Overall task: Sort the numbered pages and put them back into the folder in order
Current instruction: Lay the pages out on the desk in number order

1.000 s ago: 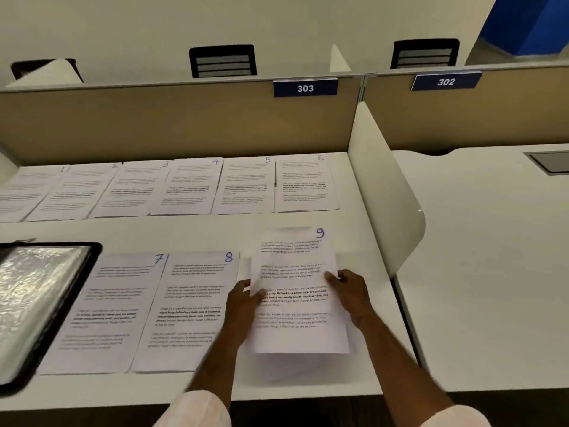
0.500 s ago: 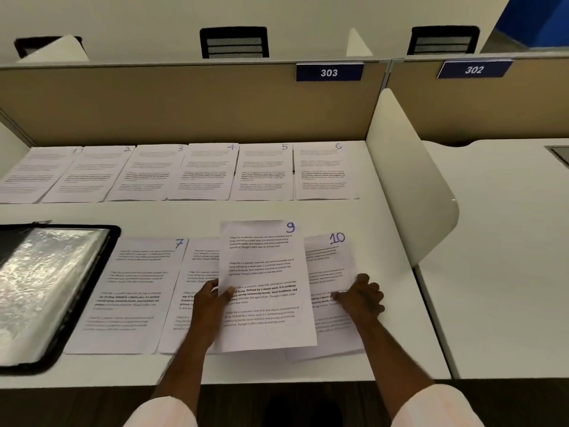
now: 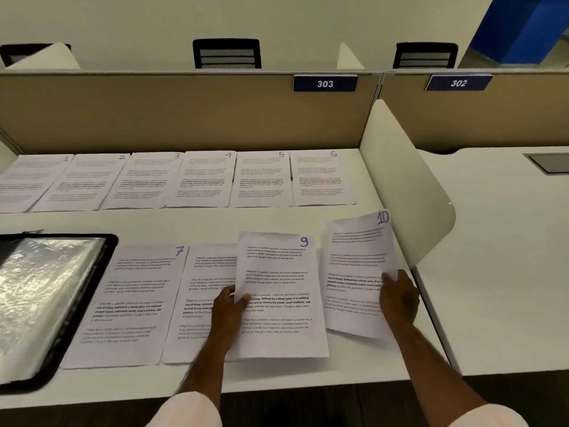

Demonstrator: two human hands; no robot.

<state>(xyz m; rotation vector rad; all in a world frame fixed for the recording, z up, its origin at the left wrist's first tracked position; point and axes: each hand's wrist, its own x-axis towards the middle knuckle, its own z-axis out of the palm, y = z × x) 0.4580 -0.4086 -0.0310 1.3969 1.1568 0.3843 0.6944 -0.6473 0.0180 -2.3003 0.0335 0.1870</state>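
Pages one to six (image 3: 197,180) lie in a row along the far edge of the worktop (image 3: 215,223), numbers showing, so the order reads at a glance. Nearer the front edge a second row runs rightward from the open folder (image 3: 109,241) at the front-left: page 7 (image 3: 132,303), then page 8 (image 3: 209,272), which page 9 (image 3: 277,272) partly covers. The left grip (image 3: 229,306) pinches page 9 at its left edge, thumb on top, apparently to settle it just beside page 8. The right grip (image 3: 398,298) holds page 10 (image 3: 357,251) by its right edge, the sheet tilted and seemingly lifted, probably bound for the last place in the row. Room is tight there: page 10 sits close to the white divider (image 3: 406,195) at the worktop's right edge, so the sheets likely need to lie snug or overlapping. A bare strip runs between the two rows, and the front edge is near the sheets' bottoms.
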